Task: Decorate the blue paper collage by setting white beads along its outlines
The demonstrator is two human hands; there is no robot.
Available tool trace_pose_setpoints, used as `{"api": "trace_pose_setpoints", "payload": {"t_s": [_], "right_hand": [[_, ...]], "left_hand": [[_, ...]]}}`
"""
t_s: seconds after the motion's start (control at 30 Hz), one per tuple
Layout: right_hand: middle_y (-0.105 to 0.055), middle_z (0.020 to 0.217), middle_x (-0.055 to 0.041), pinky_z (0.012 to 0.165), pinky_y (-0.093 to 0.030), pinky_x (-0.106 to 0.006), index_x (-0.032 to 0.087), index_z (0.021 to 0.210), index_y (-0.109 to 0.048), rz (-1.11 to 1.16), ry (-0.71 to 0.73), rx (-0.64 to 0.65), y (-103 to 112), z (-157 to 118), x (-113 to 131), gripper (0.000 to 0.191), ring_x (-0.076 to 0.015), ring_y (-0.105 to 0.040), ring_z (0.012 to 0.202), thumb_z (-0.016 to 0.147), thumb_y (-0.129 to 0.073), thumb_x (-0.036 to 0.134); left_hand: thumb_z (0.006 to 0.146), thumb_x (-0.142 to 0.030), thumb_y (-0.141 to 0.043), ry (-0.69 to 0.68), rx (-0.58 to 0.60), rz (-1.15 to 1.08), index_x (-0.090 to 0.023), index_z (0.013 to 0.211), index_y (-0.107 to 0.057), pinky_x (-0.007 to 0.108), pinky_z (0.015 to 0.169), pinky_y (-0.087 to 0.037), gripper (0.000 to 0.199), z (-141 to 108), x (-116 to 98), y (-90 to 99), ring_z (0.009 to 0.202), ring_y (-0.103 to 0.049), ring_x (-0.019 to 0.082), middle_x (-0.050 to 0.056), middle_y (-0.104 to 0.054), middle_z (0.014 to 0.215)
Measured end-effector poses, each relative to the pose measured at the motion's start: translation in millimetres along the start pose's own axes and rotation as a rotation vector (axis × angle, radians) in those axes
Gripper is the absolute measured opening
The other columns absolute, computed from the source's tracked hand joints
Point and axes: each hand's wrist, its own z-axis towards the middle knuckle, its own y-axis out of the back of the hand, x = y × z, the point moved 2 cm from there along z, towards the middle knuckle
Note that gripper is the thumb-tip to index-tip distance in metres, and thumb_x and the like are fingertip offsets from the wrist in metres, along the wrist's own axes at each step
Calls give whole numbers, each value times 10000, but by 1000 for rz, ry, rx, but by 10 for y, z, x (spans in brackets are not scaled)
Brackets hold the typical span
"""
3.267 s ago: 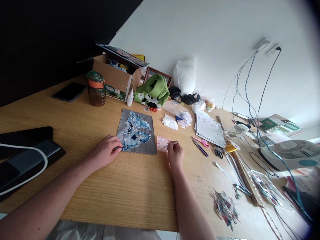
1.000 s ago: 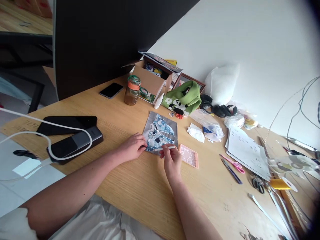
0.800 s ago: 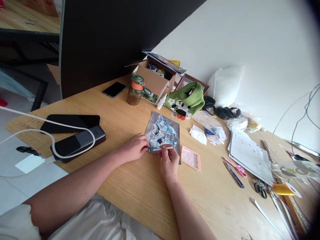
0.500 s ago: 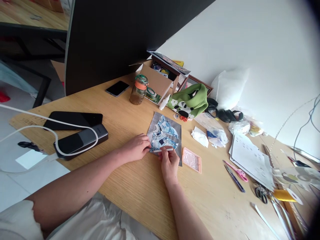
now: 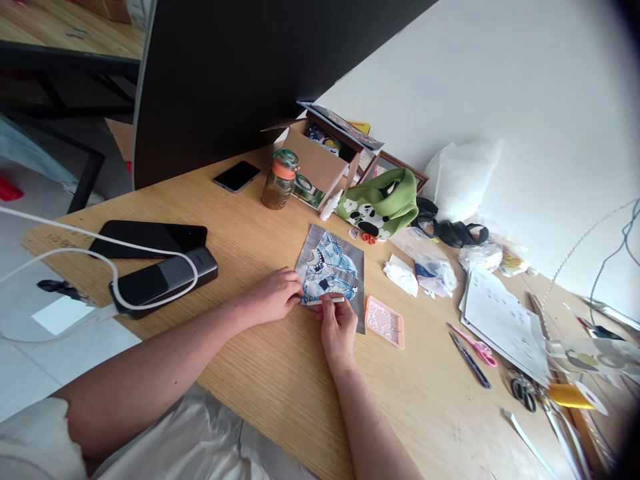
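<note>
A grey sheet (image 5: 358, 257) with a blue beaded design (image 5: 330, 263) lies flat on the wooden table. My right hand (image 5: 338, 328) is closed on a thin white stick (image 5: 325, 301), whose far end reaches the lower left of the design. At the sheet's lower left edge rests my left hand (image 5: 273, 295), its fingers bent together; whatever may be between its fingertips is too small to tell. Just right of the sheet sits a pink tray (image 5: 385, 322) holding small pale beads.
Behind the sheet stand a lidded jar (image 5: 280, 181), a white bottle (image 5: 331, 205), a cardboard box (image 5: 317, 160) and a green panda bag (image 5: 383, 203). Phones and a cable lie left. Pink scissors (image 5: 479, 349), a pen (image 5: 470, 360) and papers (image 5: 503, 320) are at the right.
The whole view has shifted very slightly. Both hands keep nearly the same place on the sheet, and the white stick is still in my right hand.
</note>
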Motion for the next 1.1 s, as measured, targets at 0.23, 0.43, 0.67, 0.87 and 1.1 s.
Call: {"api": "trace_pose_setpoints", "payload": {"t_s": [0.23,0.43,0.67,0.87,1.1], "right_hand": [[-632,642,2,593,-445,-263,189,800,-628,-45,38,5,-1,0,-8,319,-152,-584,584,910,-529,471],[-636,635,5,588,-440,-263,186,811,-631,-75,49,3,-1,-2,6,329,-150,-581,574,911,-527,481],[-629,630,11,586,-437,-264,187,807,-625,-65,45,-7,5,-5,13,329,-149,-576,569,910,-534,485],[-609,623,19,580,-440,-260,184,788,-616,-3,52,-65,30,-16,56,310,-142,-570,573,899,-567,470],[-599,606,20,518,-432,-241,180,767,-608,54,86,-138,336,73,255,310,-122,-547,533,890,-563,462]], "left_hand": [[841,-45,-665,1,3,-3,-133,867,-698,324,884,-470,97,3,-8,3,967,-578,223,63,-637,909],[846,-47,-665,6,9,0,-130,886,-704,322,881,-473,100,5,-14,10,969,-575,218,62,-639,919],[842,-46,-666,8,19,3,-113,891,-713,325,885,-474,95,6,-14,9,968,-575,224,64,-639,911],[846,-57,-668,1,12,2,-121,907,-716,328,904,-479,101,3,16,-9,986,-574,221,60,-650,936],[857,-58,-650,-58,-19,-8,-127,919,-719,365,910,-488,116,-7,92,-68,978,-578,231,72,-650,952]]}}
